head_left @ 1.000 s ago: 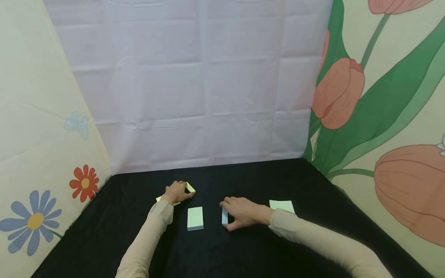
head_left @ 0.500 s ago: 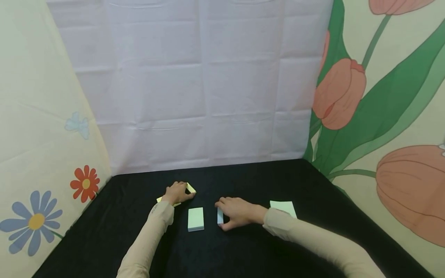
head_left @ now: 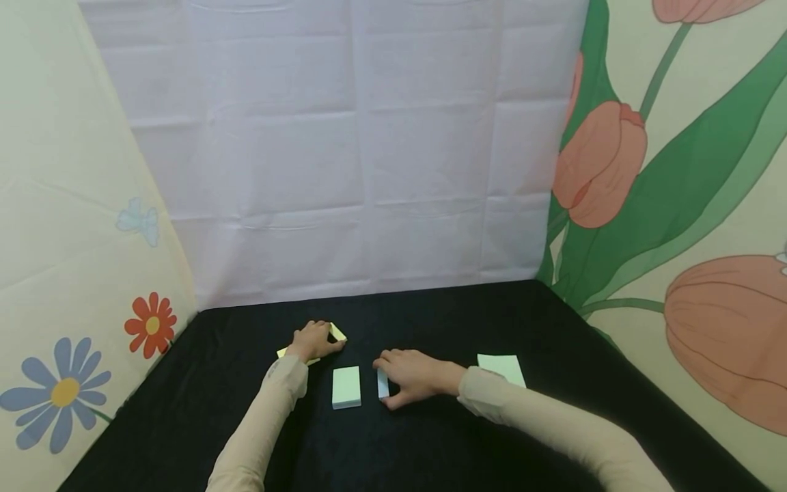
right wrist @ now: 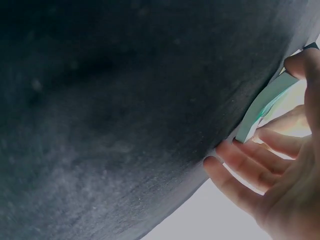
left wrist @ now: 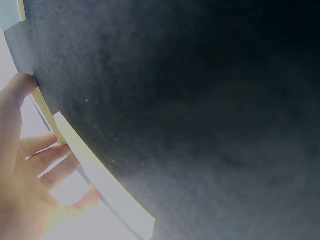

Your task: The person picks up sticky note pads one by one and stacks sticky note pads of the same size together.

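My right hand (head_left: 415, 376) grips a pale blue sticky note pad (head_left: 383, 385) between thumb and fingers, at the black table's middle. In the right wrist view this pad (right wrist: 265, 105) looks bluish green and slightly bowed. Just left of it lies a light green sticky note pad (head_left: 346, 385) with bluish sides, apart from both hands. Farther back, my left hand (head_left: 312, 340) holds a yellow sticky note pad (head_left: 337, 333) by its ends; its thin edge (left wrist: 47, 112) spans thumb and fingertip. A second yellow pad (left wrist: 107, 180) lies under the left wrist, partly hidden.
Behind the right sleeve lies another light green pad (head_left: 501, 366), partly covered. The black cloth (head_left: 393, 451) covers the table. A white sheet (head_left: 369, 150) hangs at the back, with flowered cloths (head_left: 676, 205) at both sides.
My right hand has slid left with the blue pad, closing the gap to the light green pad. The left hand and the yellow pads have stayed in place.
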Tool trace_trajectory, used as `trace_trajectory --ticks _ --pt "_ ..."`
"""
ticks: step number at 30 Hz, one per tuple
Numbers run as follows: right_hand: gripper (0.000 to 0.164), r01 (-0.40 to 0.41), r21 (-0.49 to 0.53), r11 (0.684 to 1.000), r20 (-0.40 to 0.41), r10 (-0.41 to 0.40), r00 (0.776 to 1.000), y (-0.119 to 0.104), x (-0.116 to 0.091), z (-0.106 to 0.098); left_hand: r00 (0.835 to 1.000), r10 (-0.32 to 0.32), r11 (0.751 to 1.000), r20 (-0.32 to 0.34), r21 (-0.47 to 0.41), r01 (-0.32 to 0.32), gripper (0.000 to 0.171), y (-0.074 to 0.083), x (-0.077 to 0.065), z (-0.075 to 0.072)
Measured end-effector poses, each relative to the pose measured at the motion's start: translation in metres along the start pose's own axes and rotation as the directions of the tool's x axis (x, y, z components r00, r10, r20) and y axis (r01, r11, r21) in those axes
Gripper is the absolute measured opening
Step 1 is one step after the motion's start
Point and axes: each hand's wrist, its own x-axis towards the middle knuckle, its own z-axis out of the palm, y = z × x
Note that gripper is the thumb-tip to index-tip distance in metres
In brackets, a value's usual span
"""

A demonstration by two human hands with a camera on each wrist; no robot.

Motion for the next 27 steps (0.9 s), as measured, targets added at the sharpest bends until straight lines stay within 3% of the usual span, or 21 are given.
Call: trace_trajectory --ticks 9,17,27 --pt "0.067 -0.001 -0.018 1.000 0.023 0.002 1.000 -0.0001 0.0014 0.0015 1.000 -0.003 1.000 -0.003 0.001 0.003 0.063 0.0004 -0.0001 -0.0002" --pt "0.071 0.004 0.049 0.999 0.036 -0.006 0.999 0.0015 -0.0010 -0.0006 1.000 0.002 1.000 -0.009 -0.007 -0.002 0.063 0.0000 -0.0009 0.0006" --pt "0.084 -0.084 0.121 0.989 0.071 0.075 0.995 0.0031 -0.0053 0.0041 1.000 0.008 1.000 -0.011 -0.007 -0.009 0.062 0.0014 -0.0027 -0.0006"
